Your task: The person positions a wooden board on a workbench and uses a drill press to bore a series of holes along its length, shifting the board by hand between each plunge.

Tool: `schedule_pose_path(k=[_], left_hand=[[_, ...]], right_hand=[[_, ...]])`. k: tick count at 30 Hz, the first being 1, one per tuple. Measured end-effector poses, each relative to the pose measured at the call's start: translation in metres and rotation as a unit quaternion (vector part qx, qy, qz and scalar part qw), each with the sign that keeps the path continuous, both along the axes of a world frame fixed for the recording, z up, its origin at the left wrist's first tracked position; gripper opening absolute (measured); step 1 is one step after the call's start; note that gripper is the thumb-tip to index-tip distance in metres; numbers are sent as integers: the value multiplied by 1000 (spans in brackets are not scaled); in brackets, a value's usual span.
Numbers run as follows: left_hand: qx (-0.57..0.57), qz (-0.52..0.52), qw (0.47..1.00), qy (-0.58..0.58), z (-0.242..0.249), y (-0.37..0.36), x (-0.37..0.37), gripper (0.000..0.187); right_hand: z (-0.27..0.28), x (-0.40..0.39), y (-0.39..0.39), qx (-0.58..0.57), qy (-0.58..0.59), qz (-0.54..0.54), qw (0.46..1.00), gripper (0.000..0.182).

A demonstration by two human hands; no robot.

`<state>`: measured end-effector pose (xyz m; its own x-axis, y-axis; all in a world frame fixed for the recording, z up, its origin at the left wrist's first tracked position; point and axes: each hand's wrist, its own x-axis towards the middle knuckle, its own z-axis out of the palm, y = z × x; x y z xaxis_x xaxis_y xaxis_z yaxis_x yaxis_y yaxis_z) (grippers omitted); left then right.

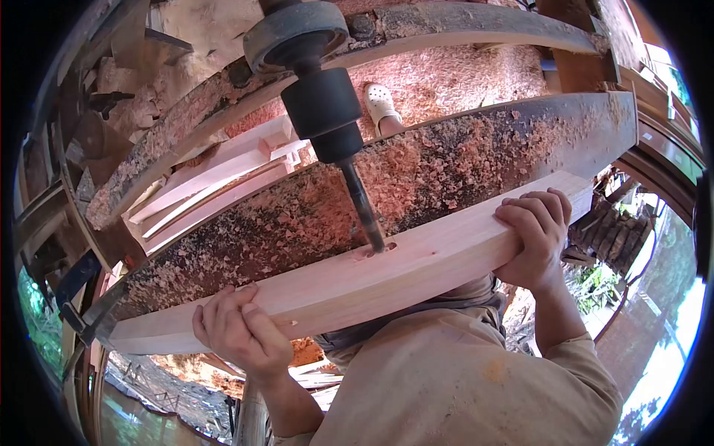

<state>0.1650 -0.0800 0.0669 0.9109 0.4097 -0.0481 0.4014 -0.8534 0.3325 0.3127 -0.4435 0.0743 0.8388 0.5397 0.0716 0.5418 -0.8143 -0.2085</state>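
A long pale wooden beam (335,286) lies across the near edge of a dark work table (461,137), which is covered in pinkish wood chips. Above its middle, the black chuck (323,108) of a drilling machine carries a drill bit (361,201). The bit's tip meets the beam at a small hole (390,247) ringed with shavings. My left hand (245,331) is closed on the beam's left part, fingers over its top. Toward the other end, my right hand (535,234) grips it, fingers curled over the top edge. The undersides of both grips are hidden.
Cut pale timber pieces (216,175) lie beyond the table at left. A curved chip-strewn wooden rail (476,30) runs behind it. A light clog (379,102) stands on the shaving-covered floor. A blue-black clamp-like part (74,290) sits at the table's left end.
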Motion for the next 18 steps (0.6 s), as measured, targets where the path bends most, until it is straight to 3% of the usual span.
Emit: schedule_pose_path(k=[18], left_hand=[[-14,-29,999,-35,-3,4,5,24]], right_hand=[[0,9,4,-8,-16,11,1000,42]])
